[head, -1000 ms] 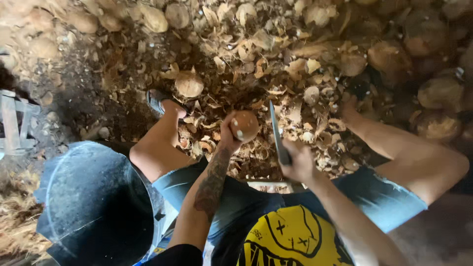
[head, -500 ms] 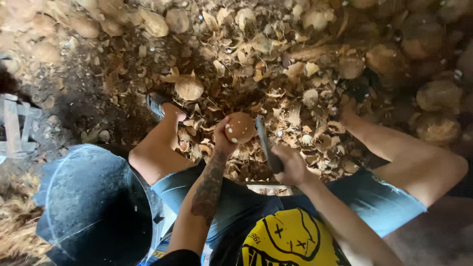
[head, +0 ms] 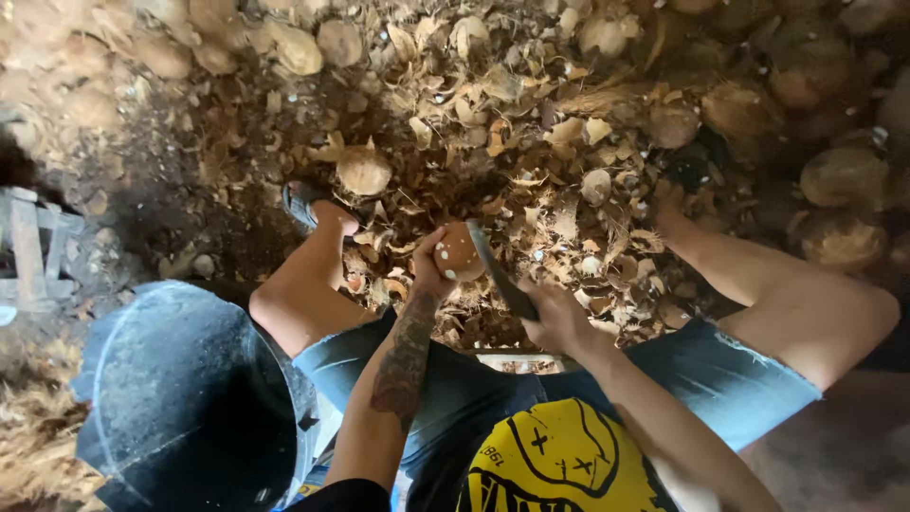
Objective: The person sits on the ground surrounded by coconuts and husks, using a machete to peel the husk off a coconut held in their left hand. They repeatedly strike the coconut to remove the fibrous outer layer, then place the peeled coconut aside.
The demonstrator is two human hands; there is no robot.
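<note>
My left hand (head: 428,275) grips a round brown coconut (head: 461,252) held between my knees. A long dark knife (head: 500,273) is in my right hand (head: 559,320), and its blade lies against the right side of the coconut. I sit with both legs spread, in blue denim shorts (head: 664,379). My left foot wears a sandal (head: 305,205).
Husk scraps and shell pieces (head: 531,171) cover the ground ahead. Whole husked coconuts (head: 364,171) lie among them, and bigger ones (head: 842,176) are piled at the right and along the top. A dark round bucket (head: 190,398) stands by my left thigh. A wooden frame (head: 28,246) is at the far left.
The knife has swung left from an upright position onto the coconut's right side. My left hand has kept the coconut in place.
</note>
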